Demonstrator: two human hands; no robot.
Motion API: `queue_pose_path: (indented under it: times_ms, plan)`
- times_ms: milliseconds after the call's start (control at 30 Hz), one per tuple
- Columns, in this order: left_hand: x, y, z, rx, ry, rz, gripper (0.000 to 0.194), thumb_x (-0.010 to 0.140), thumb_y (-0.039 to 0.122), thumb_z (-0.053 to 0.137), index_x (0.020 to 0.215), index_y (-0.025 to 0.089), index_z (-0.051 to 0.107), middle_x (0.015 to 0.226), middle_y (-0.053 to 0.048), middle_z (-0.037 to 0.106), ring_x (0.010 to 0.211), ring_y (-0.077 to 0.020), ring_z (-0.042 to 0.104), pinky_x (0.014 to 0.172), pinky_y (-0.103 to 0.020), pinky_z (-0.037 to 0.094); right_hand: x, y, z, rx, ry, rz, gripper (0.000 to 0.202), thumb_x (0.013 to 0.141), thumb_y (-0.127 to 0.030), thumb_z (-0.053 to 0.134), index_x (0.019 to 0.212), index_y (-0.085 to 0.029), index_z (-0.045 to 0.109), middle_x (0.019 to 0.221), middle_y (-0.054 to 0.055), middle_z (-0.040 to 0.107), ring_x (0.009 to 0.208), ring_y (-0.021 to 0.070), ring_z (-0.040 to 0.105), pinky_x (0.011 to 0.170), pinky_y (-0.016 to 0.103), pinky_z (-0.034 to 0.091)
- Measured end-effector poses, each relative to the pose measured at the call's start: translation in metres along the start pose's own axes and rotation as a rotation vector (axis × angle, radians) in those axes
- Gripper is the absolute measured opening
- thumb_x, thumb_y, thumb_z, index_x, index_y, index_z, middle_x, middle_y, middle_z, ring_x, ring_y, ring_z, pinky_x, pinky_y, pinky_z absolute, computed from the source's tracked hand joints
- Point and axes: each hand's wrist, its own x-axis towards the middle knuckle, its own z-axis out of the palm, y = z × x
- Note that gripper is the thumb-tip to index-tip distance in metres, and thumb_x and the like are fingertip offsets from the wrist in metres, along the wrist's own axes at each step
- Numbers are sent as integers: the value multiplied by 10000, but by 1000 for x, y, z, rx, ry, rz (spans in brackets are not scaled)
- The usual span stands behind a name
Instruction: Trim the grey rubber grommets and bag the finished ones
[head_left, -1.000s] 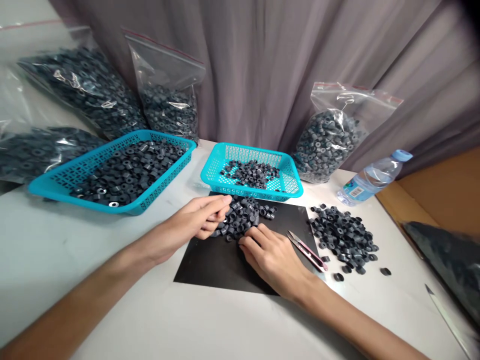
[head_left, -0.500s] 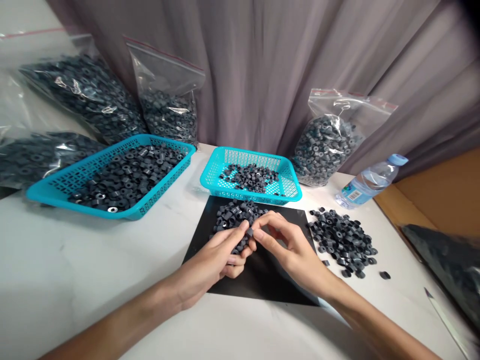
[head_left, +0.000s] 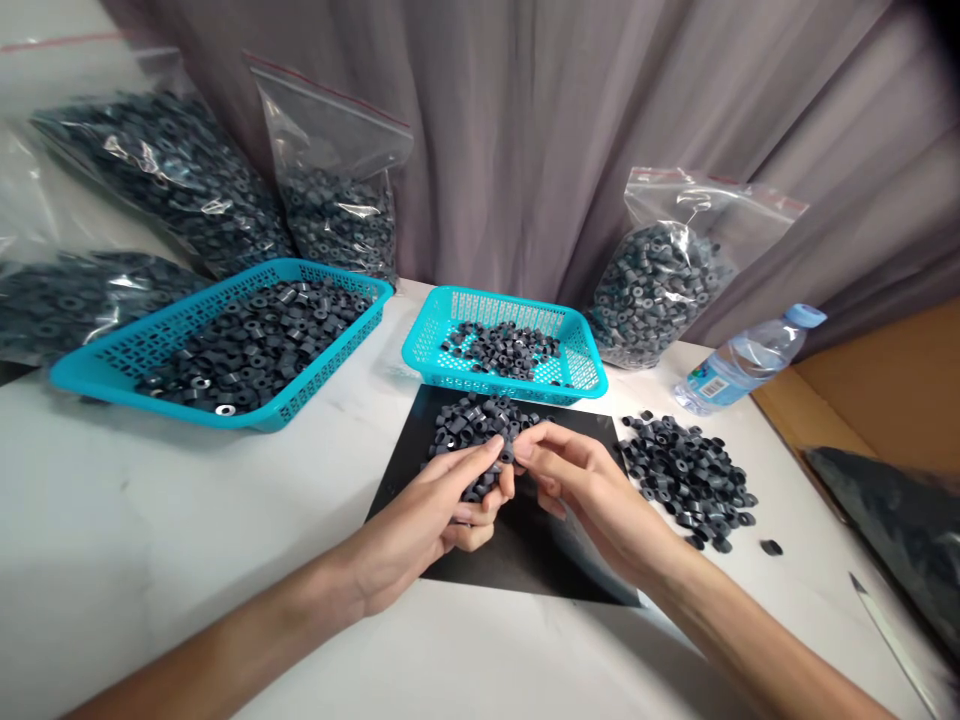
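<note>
Partly behind both hands (head_left: pixel 420 515), dark ring pile (head_left: pixel 474 418).

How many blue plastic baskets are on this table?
2. A larger-looking turquoise perforated plastic basket is at the picture's left; a smaller-looking turquoise perforated plastic basket is near the middle, by the far edge of the black rectangular sheet. No others show.

Bottle label (head_left: pixel 733 382): on the clear bottle (head_left: pixel 761 350), beyond and to the right of the left hand's (head_left: pixel 439 500) grip; lettering present, too small to read.
Barcode (head_left: pixel 715 387): dark bars on a white patch of that label, same side of the grip; digits unresolved.
Legible words, brands, numbers: none.
</note>
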Motion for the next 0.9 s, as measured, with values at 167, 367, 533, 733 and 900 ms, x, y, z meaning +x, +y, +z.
queue_pose_path:
  times_ms: [167, 367, 533, 733, 900]
  plan:
    - [0, -1, -1, -27, 16, -21, 390, 961, 506, 504, 804, 152, 549, 677, 55, 275, 589, -93, 121, 521, -231, 132, -1, 3, -1, 19, -6, 28, 211, 850, -389, 689, 886, -185, 651, 799, 4, 543, 635, 107, 369, 516, 226, 289]
    - [0, 0, 1, -27, 12, -41, 402, 966, 502, 493, 802, 141, 557, 634, 69, 271, 558, -77, 132, 505, -220, 123, -1, 5, -1, 31, -11, 41, 199, 851, -380, 681, 880, -187, 642, 790, 2, 549, 642, 110, 381, 521, 227, 306]
    - [2, 0, 1, -61, 42, 1, 344, 965, 436, 532, 822, 126, 573, 695, 45, 370, 563, -63, 170, 494, -207, 140, -1, -2, -3, -111, 4, -72, 250, 885, -431, 669, 944, -191, 636, 810, -1, 566, 613, 99, 415, 502, 225, 333]
    - [3, -5, 2, -171, 57, -22, 318, 944, 437, 569, 837, 138, 562, 750, 19, 452, 552, -34, 258, 486, -171, 175, -4, -1, -1, -465, -7, -310, 180, 947, -380, 621, 911, -209, 665, 849, 21, 669, 769, 153, 560, 686, 282, 434]
    - [9, -14, -1, -352, 97, -88, 193, 960, 321, 541, 901, 142, 583, 724, 14, 501, 505, -12, 326, 454, -137, 182, -8, -2, 1, -683, 38, -427, 97, 923, -295, 661, 1001, -242, 682, 958, 17, 677, 793, 153, 575, 701, 280, 456]
